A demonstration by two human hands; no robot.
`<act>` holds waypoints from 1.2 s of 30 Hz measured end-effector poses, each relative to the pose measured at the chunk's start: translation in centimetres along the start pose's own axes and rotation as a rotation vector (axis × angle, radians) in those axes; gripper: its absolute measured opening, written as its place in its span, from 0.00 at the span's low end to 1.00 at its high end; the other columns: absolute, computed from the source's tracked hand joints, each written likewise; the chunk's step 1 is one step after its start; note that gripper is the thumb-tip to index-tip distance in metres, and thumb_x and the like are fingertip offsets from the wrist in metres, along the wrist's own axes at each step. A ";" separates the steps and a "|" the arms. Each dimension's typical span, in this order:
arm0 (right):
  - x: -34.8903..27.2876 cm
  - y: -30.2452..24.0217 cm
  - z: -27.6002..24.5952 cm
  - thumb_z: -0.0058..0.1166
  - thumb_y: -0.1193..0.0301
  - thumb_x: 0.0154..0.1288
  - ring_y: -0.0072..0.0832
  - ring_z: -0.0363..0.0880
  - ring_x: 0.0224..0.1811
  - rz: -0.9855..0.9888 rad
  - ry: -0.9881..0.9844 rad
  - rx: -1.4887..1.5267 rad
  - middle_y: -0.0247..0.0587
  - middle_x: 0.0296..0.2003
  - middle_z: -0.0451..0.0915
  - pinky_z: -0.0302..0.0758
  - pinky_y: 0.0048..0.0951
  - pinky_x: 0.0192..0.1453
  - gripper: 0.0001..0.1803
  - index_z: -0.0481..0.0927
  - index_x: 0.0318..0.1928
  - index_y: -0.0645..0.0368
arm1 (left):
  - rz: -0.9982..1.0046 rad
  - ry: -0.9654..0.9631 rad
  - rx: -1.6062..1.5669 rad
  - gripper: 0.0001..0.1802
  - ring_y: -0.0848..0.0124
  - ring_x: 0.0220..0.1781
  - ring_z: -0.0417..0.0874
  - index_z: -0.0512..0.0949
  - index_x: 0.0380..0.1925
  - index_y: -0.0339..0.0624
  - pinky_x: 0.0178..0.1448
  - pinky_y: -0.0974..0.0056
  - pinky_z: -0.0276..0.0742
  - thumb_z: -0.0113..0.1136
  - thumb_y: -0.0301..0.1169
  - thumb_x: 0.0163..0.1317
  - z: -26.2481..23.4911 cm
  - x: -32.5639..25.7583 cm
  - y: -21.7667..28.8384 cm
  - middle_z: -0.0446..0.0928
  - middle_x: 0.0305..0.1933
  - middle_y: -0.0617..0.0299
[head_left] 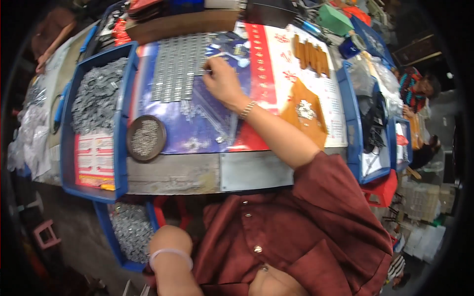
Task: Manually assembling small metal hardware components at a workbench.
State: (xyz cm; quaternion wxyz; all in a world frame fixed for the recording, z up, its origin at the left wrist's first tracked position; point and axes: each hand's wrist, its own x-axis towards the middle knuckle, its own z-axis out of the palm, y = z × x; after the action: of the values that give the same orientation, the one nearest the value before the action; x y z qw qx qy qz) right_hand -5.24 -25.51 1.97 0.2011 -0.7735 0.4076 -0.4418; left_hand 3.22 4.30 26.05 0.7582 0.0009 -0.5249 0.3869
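Observation:
My right hand (223, 83) reaches forward over a blue printed sheet (197, 123) on the table. Its fingertips are pinched together on a small metal piece at the right edge of a grid of small silver metal pieces (177, 66) laid in neat rows. A metal watch band circles that wrist. My left hand (168, 238) hangs low beside my lap, below the table edge, with a pale bracelet on the wrist. It is curled with the fingers hidden, close to a blue bin of grey metal parts (131, 232) under the table.
A blue tray (123, 113) heaped with grey metal parts stands at the left, with a round dark dish of tiny bits (145, 137) beside it. Brown strips (311, 54) and a brown sheet (316, 123) lie to the right. Blue bins (353, 133) line the right edge. Other people sit at the far right (419, 89) and far left (49, 34).

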 end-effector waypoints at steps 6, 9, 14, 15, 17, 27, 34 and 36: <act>-4.4 -4.3 -8.0 0.54 0.77 0.57 0.40 0.79 0.40 0.057 -0.461 0.033 0.48 0.37 0.78 0.75 0.35 0.43 0.10 0.75 0.41 0.63 | -0.605 -0.025 0.154 0.12 0.63 0.39 0.72 0.71 0.43 0.42 0.47 0.45 0.75 0.41 0.36 0.68 -4.1 -9.0 4.0 0.73 0.39 0.58; -6.5 -6.0 -9.6 0.55 0.76 0.56 0.42 0.78 0.43 -0.071 -0.673 0.059 0.48 0.40 0.78 0.74 0.36 0.48 0.14 0.74 0.44 0.62 | -0.960 -0.455 0.163 0.18 0.57 0.40 0.76 0.69 0.46 0.37 0.43 0.56 0.79 0.45 0.41 0.69 -5.2 -12.3 5.0 0.72 0.45 0.44; -8.9 -6.2 -8.7 0.53 0.76 0.56 0.43 0.74 0.42 -0.240 -0.760 -0.147 0.45 0.37 0.75 0.71 0.38 0.47 0.14 0.73 0.44 0.60 | -1.741 -0.684 0.172 0.17 0.66 0.44 0.81 0.71 0.50 0.30 0.48 0.65 0.76 0.49 0.15 0.60 -6.9 -15.2 7.3 0.76 0.47 0.50; -9.2 -6.3 -8.5 0.51 0.77 0.56 0.42 0.74 0.40 -0.267 -0.722 -0.189 0.44 0.34 0.74 0.71 0.38 0.45 0.12 0.73 0.42 0.60 | -1.839 -0.724 0.196 0.17 0.68 0.44 0.80 0.70 0.52 0.30 0.48 0.67 0.76 0.50 0.17 0.61 -6.8 -15.6 7.6 0.76 0.48 0.51; -9.3 -6.5 -8.3 0.49 0.78 0.56 0.41 0.74 0.39 -0.299 -0.684 -0.205 0.43 0.32 0.73 0.70 0.39 0.43 0.10 0.72 0.40 0.59 | -2.001 -0.646 0.158 0.17 0.69 0.45 0.80 0.70 0.53 0.30 0.50 0.67 0.75 0.49 0.18 0.64 -6.9 -16.8 8.0 0.75 0.50 0.52; -11.8 -9.6 -12.6 0.56 0.78 0.53 0.40 0.77 0.40 0.031 -0.413 0.342 0.45 0.37 0.75 0.75 0.35 0.43 0.18 0.71 0.45 0.61 | -2.244 -0.244 -0.023 0.23 0.68 0.54 0.77 0.62 0.62 0.26 0.56 0.66 0.74 0.46 0.28 0.71 -2.5 -19.0 7.2 0.73 0.57 0.51; -14.4 -8.5 -15.7 0.57 0.78 0.54 0.41 0.77 0.40 0.073 -0.313 0.296 0.44 0.37 0.76 0.76 0.35 0.42 0.15 0.73 0.44 0.61 | -2.165 -0.624 0.056 0.17 0.73 0.43 0.81 0.71 0.56 0.27 0.49 0.68 0.77 0.46 0.27 0.72 0.2 -20.0 7.8 0.79 0.45 0.56; -13.8 -8.3 -18.2 0.56 0.78 0.56 0.40 0.79 0.39 0.098 -0.402 0.354 0.45 0.36 0.78 0.76 0.35 0.42 0.12 0.75 0.43 0.62 | -2.184 -0.687 0.006 0.16 0.74 0.42 0.81 0.72 0.55 0.28 0.48 0.69 0.77 0.46 0.27 0.71 1.1 -19.4 7.8 0.79 0.44 0.56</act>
State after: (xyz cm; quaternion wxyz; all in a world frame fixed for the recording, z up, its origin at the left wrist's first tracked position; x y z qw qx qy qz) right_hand -20.74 -8.63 9.97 0.4311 -0.7778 0.3127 -0.3336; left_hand -5.17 -2.02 7.97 0.5060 0.5637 -0.4224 -0.4977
